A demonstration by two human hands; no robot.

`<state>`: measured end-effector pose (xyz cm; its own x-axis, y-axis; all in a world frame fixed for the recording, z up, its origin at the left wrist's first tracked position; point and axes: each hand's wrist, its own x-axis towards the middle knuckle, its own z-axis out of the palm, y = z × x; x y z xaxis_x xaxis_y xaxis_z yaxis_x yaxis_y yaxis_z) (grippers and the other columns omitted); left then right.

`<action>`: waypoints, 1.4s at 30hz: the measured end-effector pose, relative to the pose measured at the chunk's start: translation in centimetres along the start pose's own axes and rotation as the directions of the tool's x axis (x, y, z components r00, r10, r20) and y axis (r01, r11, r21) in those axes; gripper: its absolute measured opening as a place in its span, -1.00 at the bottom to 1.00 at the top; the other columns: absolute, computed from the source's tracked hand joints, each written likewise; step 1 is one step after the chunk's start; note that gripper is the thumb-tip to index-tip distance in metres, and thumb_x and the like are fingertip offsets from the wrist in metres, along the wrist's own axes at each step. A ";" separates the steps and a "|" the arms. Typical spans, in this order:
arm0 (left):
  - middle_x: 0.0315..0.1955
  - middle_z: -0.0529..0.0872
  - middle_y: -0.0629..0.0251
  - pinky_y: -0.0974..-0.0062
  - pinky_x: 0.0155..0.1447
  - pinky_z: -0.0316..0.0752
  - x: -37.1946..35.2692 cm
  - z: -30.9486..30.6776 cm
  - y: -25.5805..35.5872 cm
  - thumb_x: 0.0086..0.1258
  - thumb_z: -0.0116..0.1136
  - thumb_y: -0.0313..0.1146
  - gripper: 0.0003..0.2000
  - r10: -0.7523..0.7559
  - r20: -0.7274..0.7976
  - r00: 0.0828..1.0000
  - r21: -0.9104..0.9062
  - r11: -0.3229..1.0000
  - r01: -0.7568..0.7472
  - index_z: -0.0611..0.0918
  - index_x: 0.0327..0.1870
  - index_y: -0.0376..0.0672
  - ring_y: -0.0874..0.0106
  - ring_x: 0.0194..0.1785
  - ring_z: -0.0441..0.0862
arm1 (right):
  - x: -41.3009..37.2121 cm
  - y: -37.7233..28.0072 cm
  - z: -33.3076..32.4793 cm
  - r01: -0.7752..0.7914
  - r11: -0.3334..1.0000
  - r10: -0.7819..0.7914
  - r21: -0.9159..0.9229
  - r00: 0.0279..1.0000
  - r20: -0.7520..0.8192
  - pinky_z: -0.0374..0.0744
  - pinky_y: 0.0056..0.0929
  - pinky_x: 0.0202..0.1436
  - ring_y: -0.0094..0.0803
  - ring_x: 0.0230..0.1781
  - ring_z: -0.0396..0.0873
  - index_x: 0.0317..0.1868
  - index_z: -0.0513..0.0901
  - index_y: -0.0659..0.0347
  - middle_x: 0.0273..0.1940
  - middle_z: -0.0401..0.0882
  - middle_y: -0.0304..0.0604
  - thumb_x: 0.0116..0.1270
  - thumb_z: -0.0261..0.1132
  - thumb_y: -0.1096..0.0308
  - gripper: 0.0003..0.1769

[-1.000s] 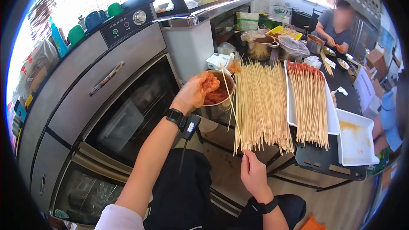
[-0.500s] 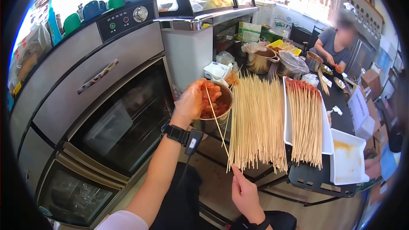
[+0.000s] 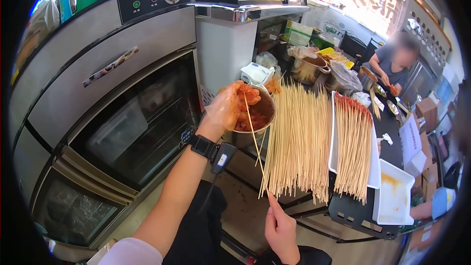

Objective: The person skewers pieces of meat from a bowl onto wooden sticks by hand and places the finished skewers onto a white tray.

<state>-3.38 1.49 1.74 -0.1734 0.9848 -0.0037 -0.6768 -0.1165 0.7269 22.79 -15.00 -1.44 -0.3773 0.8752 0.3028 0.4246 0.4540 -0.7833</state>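
Whereas a second ago the skewer (image 3: 255, 145) stood off to the right of the bowl with its tip clear of the meat, its tip now meets the piece of meat (image 3: 248, 93) over the bowl; the right hand sits lower and nearer the body.

Head view, hands:
- Left hand (image 3: 226, 107): in a clear plastic glove, fingers curled round the piece of meat, raised just above the near rim of the bowl. Black watch (image 3: 201, 145) on the wrist.
- Right hand (image 3: 279, 228): bare, thumb and fingers pinching the skewer's lower end, below the table edge.

Head view, containers:
- Metal bowl (image 3: 271, 110): red marinated meat inside, at the table's near left corner.
- White tray (image 3: 333, 153): a row of skewers loaded with red meat at their far ends.
- Second white tray (image 3: 392, 211): orange sauce smears only.
- Metal pot (image 3: 308, 68): lined with plastic, further back; contents cannot be told.
- Tissue box (image 3: 255, 73): behind the bowl.

Head view, surface and room:
- Black table (image 3: 353, 211): a broad pile of bare skewers (image 3: 299, 137) lies between bowl and white tray.
- Steel oven (image 3: 132, 122) with a glass door to the left, control panel (image 3: 152, 0) above it.
- Another person (image 3: 397, 64) sits at the table's far end, hands at work over a small dish.
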 end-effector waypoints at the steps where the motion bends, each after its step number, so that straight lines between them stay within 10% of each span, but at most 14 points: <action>1: -0.24 0.63 0.17 0.29 0.02 0.48 0.1 0.1 0.0 0.41 -0.13 -0.21 -0.72 0.003 -0.002 1.000 -0.004 1.000 -0.003 0.48 -0.12 -0.27 0.28 -0.08 0.61 | -0.1 0.0 0.0 -0.009 1.000 0.009 0.009 1.000 -0.007 0.33 -0.61 -0.56 -0.54 -0.71 0.26 0.13 0.46 0.30 -0.68 0.28 -0.11 0.24 0.09 0.57 -0.59; 30: -0.44 0.57 0.35 0.42 -0.17 0.43 -1.1 1.3 0.1 0.42 -0.14 -0.18 -0.76 0.130 -0.056 0.990 0.332 0.938 -0.104 0.49 -0.34 -0.13 0.46 -0.31 0.58 | 0.1 -0.6 -0.6 0.032 0.996 -0.032 -0.077 0.999 0.004 0.31 -0.59 -0.59 -0.54 -0.74 0.24 0.11 0.47 0.29 -0.70 0.28 -0.10 0.23 0.10 0.58 -0.60; 42: -0.48 0.52 0.32 0.43 -0.20 0.49 -1.1 1.2 -0.2 0.43 -0.19 -0.24 -0.78 0.116 -0.060 0.991 0.205 0.973 -0.101 0.45 -0.29 -0.17 0.40 -0.38 0.55 | -0.1 -0.3 0.1 0.079 0.993 -0.082 -0.085 0.996 -0.027 0.34 -0.55 -0.59 -0.47 -0.74 0.30 0.14 0.44 0.31 -0.68 0.31 -0.07 0.23 0.09 0.59 -0.58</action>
<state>-2.15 0.59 2.39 -0.2931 0.9553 0.0396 -0.4944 -0.1869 0.8489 22.64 -15.27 -1.32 -0.3884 0.8394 0.3801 0.4619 0.5343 -0.7079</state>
